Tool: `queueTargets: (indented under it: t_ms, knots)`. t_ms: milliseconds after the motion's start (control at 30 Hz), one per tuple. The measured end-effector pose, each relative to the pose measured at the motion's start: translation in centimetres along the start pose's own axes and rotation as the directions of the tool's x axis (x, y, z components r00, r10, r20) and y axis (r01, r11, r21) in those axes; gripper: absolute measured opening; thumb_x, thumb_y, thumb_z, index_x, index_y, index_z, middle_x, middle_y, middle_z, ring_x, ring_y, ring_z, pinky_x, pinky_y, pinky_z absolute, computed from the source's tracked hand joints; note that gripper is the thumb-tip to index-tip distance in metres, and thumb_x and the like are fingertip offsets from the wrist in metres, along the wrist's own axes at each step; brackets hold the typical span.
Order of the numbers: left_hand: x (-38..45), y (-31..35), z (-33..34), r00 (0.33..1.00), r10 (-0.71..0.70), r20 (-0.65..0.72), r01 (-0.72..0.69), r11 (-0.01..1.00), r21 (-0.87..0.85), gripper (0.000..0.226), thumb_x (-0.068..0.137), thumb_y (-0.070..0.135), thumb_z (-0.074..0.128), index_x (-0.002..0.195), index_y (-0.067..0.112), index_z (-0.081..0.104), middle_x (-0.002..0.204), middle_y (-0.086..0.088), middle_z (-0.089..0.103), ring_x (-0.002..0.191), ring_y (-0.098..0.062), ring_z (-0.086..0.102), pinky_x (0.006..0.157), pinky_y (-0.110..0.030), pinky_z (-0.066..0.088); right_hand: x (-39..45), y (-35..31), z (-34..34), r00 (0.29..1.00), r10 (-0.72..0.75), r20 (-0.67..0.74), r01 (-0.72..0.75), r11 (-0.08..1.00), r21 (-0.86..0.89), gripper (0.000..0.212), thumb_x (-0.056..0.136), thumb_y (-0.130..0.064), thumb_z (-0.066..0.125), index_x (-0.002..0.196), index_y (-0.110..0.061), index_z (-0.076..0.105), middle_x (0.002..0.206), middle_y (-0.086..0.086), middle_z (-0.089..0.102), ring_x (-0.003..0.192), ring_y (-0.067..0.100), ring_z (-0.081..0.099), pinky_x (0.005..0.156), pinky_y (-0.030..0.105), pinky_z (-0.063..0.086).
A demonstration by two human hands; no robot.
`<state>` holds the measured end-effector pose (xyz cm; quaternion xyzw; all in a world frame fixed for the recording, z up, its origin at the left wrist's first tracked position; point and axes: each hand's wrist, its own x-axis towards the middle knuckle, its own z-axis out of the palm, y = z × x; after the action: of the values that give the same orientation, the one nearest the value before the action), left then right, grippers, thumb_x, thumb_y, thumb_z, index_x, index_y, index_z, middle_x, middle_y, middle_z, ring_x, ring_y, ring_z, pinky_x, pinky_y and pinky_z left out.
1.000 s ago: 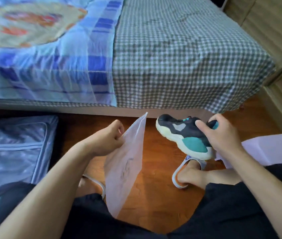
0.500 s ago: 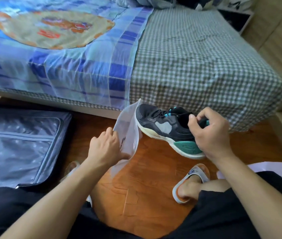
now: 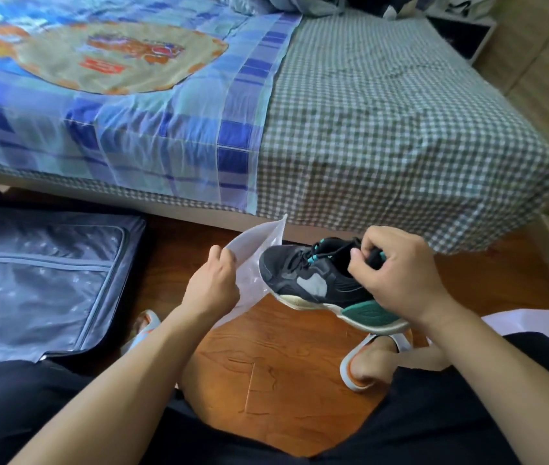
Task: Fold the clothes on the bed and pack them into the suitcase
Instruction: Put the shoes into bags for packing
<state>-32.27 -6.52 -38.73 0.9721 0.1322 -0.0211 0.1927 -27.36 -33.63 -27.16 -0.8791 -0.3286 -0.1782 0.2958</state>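
A black sneaker (image 3: 313, 280) with a teal heel and cream sole hangs above the wooden floor, gripped at its collar by my right hand (image 3: 397, 273). Its toe points left into the mouth of a clear plastic bag (image 3: 249, 260), which my left hand (image 3: 212, 286) pinches at one edge. The dark suitcase (image 3: 41, 286) lies open on the floor at the left, its zipped lining panel facing up. Behind stands the bed (image 3: 383, 129) with a checked sheet and a blue patterned cover (image 3: 115, 95). Crumpled clothes (image 3: 283, 3) lie at the bed's far end.
My feet in orange-and-white slippers (image 3: 363, 364) rest on the floor under the shoe. A white sheet or bag (image 3: 534, 320) lies at the right by my knee. Wooden cupboards (image 3: 548, 55) line the right side. A dark nightstand (image 3: 460, 31) stands past the bed.
My right hand has carried the sneaker left and turned its toe toward the bag. My left hand has raised the bag and its mouth now meets the toe. The view has tilted up.
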Motion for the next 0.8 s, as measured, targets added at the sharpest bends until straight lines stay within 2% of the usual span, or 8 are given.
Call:
queueTargets:
  t_ms: [67,167,267,400,500,633,700,800]
  knots:
    - [-0.1,0.6,0.1,0.987,0.162,0.014,-0.162,0.987,-0.003,0.045,0.084,-0.006,0.052,0.127,0.006,0.051,0.117,-0.011,0.044,0.064,-0.028,0.041,0.057,-0.038,0.032,0.3,-0.4,0.6,0.999,0.025,0.047,-0.025,1.0,-0.001,0.027,0.083,-0.023,0.063,0.063,-0.018,0.046,0.056,-0.01,0.045,0.054,0.014,0.048,0.051,0.03,0.036]
    - [-0.8,1.9,0.2,0.909,0.406,0.094,-0.405,0.914,-0.028,0.066,0.082,-0.004,0.056,0.144,0.013,0.041,0.122,-0.004,0.041,0.078,-0.033,0.056,0.06,-0.044,0.046,1.1,-1.4,1.5,0.984,0.158,0.083,-0.163,0.985,0.048,0.032,0.087,-0.023,0.067,0.063,-0.019,0.046,0.054,-0.006,0.046,0.053,0.017,0.05,0.049,0.031,0.036]
    - [-1.7,3.2,-0.3,0.864,0.493,0.098,-0.486,0.869,-0.087,0.077,0.08,-0.006,0.054,0.149,0.022,0.031,0.121,0.003,0.037,0.083,-0.03,0.057,0.066,-0.047,0.052,1.9,-2.7,2.7,0.918,0.362,0.162,-0.36,0.932,-0.04,0.034,0.091,-0.038,0.064,0.069,-0.017,0.049,0.058,-0.005,0.05,0.056,0.013,0.049,0.05,0.031,0.037]
    - [-2.6,4.4,-0.8,0.86,0.505,0.068,-0.472,0.84,-0.269,0.081,0.085,-0.003,0.055,0.154,0.027,0.025,0.129,0.004,0.036,0.093,-0.022,0.055,0.073,-0.038,0.052,0.6,-3.8,5.5,0.762,0.478,0.437,-0.485,0.868,-0.104,0.03,0.097,-0.052,0.053,0.092,-0.023,0.051,0.085,-0.006,0.06,0.079,0.014,0.059,0.068,0.037,0.052]
    - [-2.5,4.0,-0.8,0.878,0.468,0.101,-0.413,0.847,-0.335,0.086,0.091,0.001,0.054,0.161,0.027,0.011,0.15,0.009,0.027,0.125,-0.015,0.047,0.097,-0.033,0.052,-0.3,-3.9,6.7,0.649,0.477,0.593,-0.555,0.83,-0.06,0.014,0.103,-0.038,0.051,0.107,-0.025,0.05,0.094,-0.011,0.056,0.086,0.004,0.055,0.066,0.022,0.049]
    - [-2.5,4.5,-2.0,0.891,0.419,0.172,-0.277,0.804,-0.526,0.093,0.087,-0.012,0.046,0.162,0.03,0.011,0.155,0.017,0.024,0.139,-0.005,0.031,0.114,-0.024,0.039,-0.8,-4.2,8.9,0.629,0.497,0.598,-0.627,0.779,0.011,0.015,0.103,-0.029,0.054,0.117,-0.023,0.054,0.101,-0.006,0.061,0.097,0.013,0.06,0.071,0.025,0.046]
    - [-2.5,4.8,-2.1,0.892,0.416,0.178,-0.258,0.791,-0.555,0.095,0.087,-0.013,0.048,0.162,0.032,0.011,0.156,0.018,0.024,0.137,-0.002,0.031,0.112,-0.02,0.037,-1.3,-4.1,10.5,0.656,0.514,0.553,-0.658,0.748,0.087,0.021,0.102,-0.022,0.053,0.122,-0.016,0.059,0.111,0.004,0.065,0.106,0.024,0.062,0.084,0.032,0.05]
    - [-1.8,4.0,-1.5,0.906,0.386,0.175,-0.244,0.812,-0.53,0.097,0.086,-0.016,0.052,0.161,0.03,0.013,0.152,0.015,0.026,0.13,-0.007,0.041,0.1,-0.016,0.044,-1.8,-4.2,11.5,0.596,0.566,0.57,-0.774,0.594,0.219,0.04,0.104,-0.006,0.041,0.138,-0.023,0.053,0.129,-0.003,0.061,0.122,0.015,0.057,0.099,0.029,0.048]
